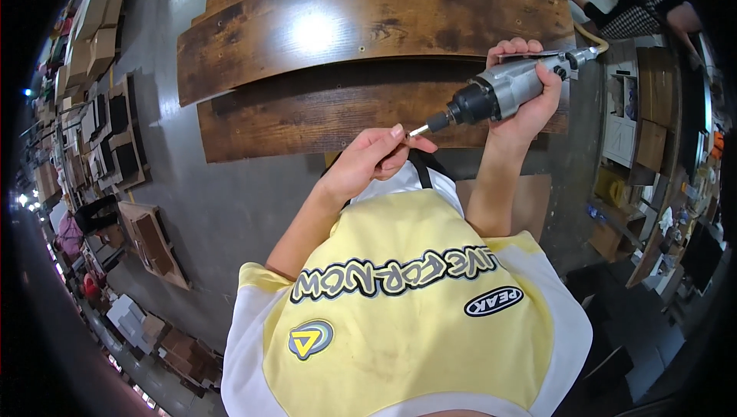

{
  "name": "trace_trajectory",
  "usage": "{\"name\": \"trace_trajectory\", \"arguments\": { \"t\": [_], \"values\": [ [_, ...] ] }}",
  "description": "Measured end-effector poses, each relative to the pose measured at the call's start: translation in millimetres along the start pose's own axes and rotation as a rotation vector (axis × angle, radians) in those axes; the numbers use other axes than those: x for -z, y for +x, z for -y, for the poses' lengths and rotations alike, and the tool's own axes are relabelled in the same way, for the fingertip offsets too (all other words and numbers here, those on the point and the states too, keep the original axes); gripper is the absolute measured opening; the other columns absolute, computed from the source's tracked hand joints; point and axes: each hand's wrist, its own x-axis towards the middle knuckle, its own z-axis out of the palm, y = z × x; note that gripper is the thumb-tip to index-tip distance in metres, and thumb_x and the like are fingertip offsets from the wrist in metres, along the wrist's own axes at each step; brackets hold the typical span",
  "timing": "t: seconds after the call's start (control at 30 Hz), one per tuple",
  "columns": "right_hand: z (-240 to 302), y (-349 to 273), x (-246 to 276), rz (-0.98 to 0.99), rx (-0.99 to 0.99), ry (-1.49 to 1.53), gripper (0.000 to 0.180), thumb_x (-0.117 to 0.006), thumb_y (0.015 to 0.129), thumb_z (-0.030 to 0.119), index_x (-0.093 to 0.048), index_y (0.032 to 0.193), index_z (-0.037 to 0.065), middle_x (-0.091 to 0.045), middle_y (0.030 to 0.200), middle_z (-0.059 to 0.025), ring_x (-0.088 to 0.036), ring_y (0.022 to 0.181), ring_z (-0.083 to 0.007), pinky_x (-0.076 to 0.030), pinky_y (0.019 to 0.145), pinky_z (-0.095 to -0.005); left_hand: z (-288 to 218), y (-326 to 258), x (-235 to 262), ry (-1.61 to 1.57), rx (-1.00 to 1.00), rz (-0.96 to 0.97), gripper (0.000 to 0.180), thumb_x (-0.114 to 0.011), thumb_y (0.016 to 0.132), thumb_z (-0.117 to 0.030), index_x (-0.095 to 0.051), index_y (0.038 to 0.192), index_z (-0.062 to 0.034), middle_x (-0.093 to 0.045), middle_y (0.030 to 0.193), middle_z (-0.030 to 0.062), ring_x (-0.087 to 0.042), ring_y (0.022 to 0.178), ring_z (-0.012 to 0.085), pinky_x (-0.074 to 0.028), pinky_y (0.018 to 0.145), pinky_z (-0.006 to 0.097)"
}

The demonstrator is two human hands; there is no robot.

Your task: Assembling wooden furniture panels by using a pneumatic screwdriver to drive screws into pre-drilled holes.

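Head view: our right hand [530, 102] clamps the pneumatic screwdriver [510, 89] while our left hand [372, 160] pinches its bit [419, 130] above the wooden boards [368, 18].

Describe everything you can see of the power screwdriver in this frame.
The power screwdriver has a silver-grey metal body, a black nose and a short bright bit pointing left. It lies roughly level above the dark wooden boards. The right hand grips its body; the left hand pinches at the bit tip. A hose leaves its rear.
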Motion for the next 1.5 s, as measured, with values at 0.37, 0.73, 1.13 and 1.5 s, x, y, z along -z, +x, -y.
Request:
{"name": "trace_trajectory", "arguments": {
  "t": [0.37, 0.73, 1.13, 1.5],
  "values": [
    [-9, -7, -12, 0.019, 0.029, -0.186, 0.027, -0.057, 0.075, 0.013, -0.051, 0.1, 0.007, -0.054, 0.095, -0.011, -0.054, 0.094, -0.0262, -0.043, 0.097, -0.0416, 15, -3, -7, -0.066, -0.047, -0.112, 0.052, -0.031, 0.105, -0.038, -0.063, 0.105, 0.0027, -0.027, 0.061, -0.0087, -0.023, 0.051, 0.0025, -0.021, 0.047, 0.02],
    [-60, -30, -43, 0.162, 0.167, -0.343, 0.03, -0.054, 0.076, 0.017, -0.051, 0.104, 0.007, -0.055, 0.094, -0.0116, -0.055, 0.093, -0.0274, -0.046, 0.091, -0.0453, 12, -35, 40, -0.06, -0.11, -0.148, 0.043, -0.039, 0.104, -0.036, -0.062, 0.095, -0.0005, -0.031, 0.058, -0.0084, -0.025, 0.049, 0.003, -0.02, 0.045, 0.021],
    [-161, -77, -127, 0.109, 0.511, -0.537, 0.032, -0.054, 0.075, 0.021, -0.052, 0.103, 0.007, -0.056, 0.093, -0.0116, -0.057, 0.092, -0.0275, -0.047, 0.088, -0.0437, -45, -111, 136, 0.243, -0.331, -0.236, 0.023, -0.059, 0.096, -0.021, -0.068, 0.102, -0.0004, -0.053, 0.068, -0.006, -0.041, 0.06, 0.0006, -0.032, 0.053, 0.019],
    [-255, -86, -194, 0.266, 0.456, -0.491, 0.037, -0.055, 0.074, 0.02, -0.052, 0.108, 0.006, -0.056, 0.093, -0.0137, -0.058, 0.09, -0.0295, -0.048, 0.087, -0.0475, -97, -182, 214, 1.003, -0.933, -0.304, 0.018, -0.068, 0.083, -0.008, -0.069, 0.101, -0.0066, -0.067, 0.078, 0.0098, -0.063, 0.062, 0.0197, -0.047, 0.056, 0.027]
  ]
}}
